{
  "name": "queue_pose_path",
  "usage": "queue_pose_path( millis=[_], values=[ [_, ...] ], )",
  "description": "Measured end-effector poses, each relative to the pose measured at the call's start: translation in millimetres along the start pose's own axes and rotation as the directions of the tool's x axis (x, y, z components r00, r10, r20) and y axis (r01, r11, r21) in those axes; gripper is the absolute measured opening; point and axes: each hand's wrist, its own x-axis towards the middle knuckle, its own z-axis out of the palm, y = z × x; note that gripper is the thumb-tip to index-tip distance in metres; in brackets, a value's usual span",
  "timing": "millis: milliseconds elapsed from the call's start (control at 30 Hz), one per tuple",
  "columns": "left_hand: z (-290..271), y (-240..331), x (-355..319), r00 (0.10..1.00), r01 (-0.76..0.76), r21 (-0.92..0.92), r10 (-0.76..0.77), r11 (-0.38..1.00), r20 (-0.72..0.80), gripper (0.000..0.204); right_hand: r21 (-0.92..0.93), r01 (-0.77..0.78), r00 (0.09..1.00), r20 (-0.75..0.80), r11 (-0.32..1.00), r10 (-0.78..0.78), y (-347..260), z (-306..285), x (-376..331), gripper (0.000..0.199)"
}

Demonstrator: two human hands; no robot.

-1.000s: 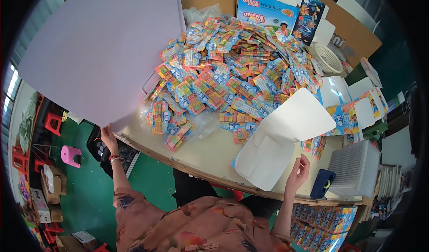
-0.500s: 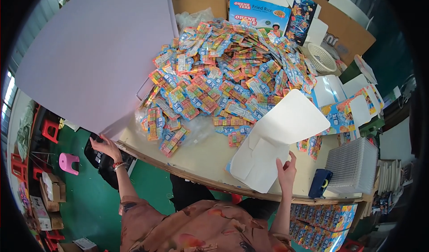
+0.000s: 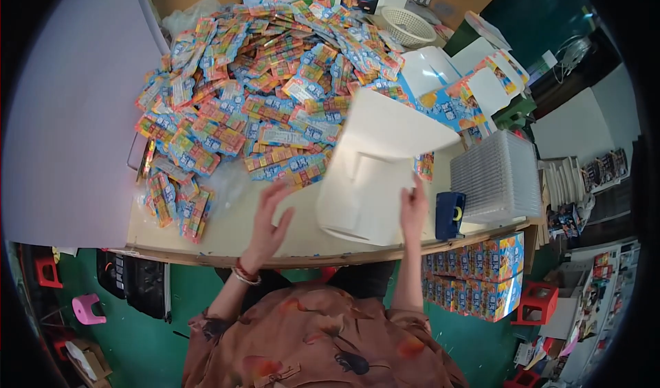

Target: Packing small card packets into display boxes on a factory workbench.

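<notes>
Fingers [image 3: 417, 194] of the right hand [image 3: 413, 212] press against the right edge of a white folded cardboard piece [image 3: 375, 164], holding it just right of the frame's centre; the sheet stands tilted above the worktop [image 3: 227, 226], its upper flap bent over toward the upper right. Left of it, the left hand [image 3: 269, 224] is spread wide, fingers apart and holding nothing, poised over a bare stretch of the worktop just beside the cardboard's lower left edge. A bracelet [image 3: 242, 274] circles that wrist.

Beyond the hands, a big heap of small colourful packets [image 3: 261, 92] covers the upper middle of the frame, spilling down to the left side of the worktop. A large pale board [image 3: 69, 113] fills the left of the frame. To the right of the right hand sits a dark blue tape dispenser [image 3: 450, 214], and just past it a stack of clear plastic trays [image 3: 496, 175]. A white basket [image 3: 407, 25] lies at the upper edge, and printed cartons [image 3: 481, 274] are stacked below the worktop at lower right.
</notes>
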Motion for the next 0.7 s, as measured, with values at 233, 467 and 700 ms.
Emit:
queue_pose_path(
  millis=[233,467,700],
  values=[
    [32.3,-2.8,-15.3,0.99,0.065,-0.17,-0.042,0.983,0.136,0.034,0.138,-0.017,1.0,-0.021,0.99,0.02,100.8,-58.0,32.6,0.043],
    [-36.9,-46.4,-38.1,0.95,0.155,0.133,-0.11,0.979,-0.292,0.042,0.226,-0.163,0.987,0.027,0.961,0.161,60.5,-41.2,33.5,0.04],
    [-196.3,-84.7,-71.4,0.356,0.404,0.264,0.115,0.876,-0.927,0.06,0.239,-0.101,0.936,-0.305,0.966,0.174,52.1,-50.0,14.8,0.039]
  ],
)
